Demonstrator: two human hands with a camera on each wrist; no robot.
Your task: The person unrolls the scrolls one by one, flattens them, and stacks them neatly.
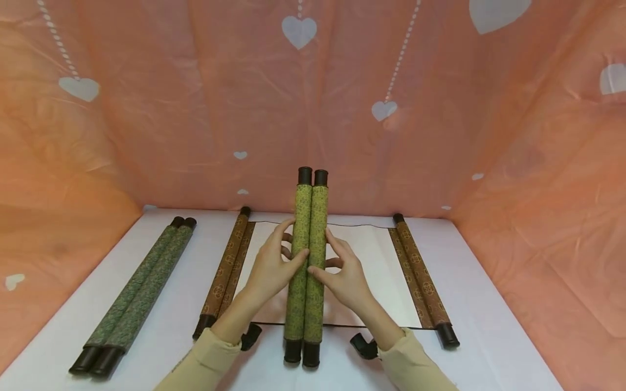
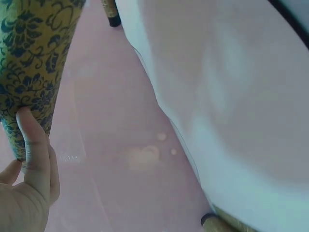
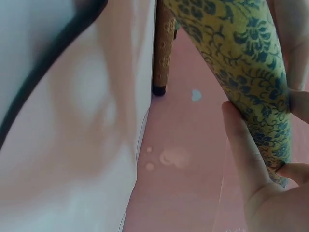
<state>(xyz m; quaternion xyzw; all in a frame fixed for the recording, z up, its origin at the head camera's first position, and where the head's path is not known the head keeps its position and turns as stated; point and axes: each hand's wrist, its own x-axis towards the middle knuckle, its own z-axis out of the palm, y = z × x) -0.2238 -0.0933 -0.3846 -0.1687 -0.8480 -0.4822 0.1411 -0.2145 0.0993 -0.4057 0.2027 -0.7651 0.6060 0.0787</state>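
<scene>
We see a yellow-green scroll (image 1: pixel 317 228), its two rolls side by side with dark caps at the ends, held up above the counter (image 1: pixel 489 326), about midway between the left and right edges. The left hand (image 1: pixel 274 266) pinches the left roll, thumb across the front and fingers around the outer side. The right hand (image 1: pixel 348 277) pinches the right roll in a matching way. From the wrist views we make out a dark floral pattern on the yellow cloth.

Behind and below it we find an opened scroll (image 1: pixel 362 244) lying on the counter, white in the middle, with a brown patterned roll at each side, its top border near the far edge. A dark green scroll (image 1: pixel 142 288), rolled up, lies along the left edge, slanting down towards the near left corner. We also see cream sleeves (image 1: pixel 207 358) on both arms, and an orange-pink cloth (image 1: pixel 337 125) with white hearts rising beyond the far edge and along the sides.
</scene>
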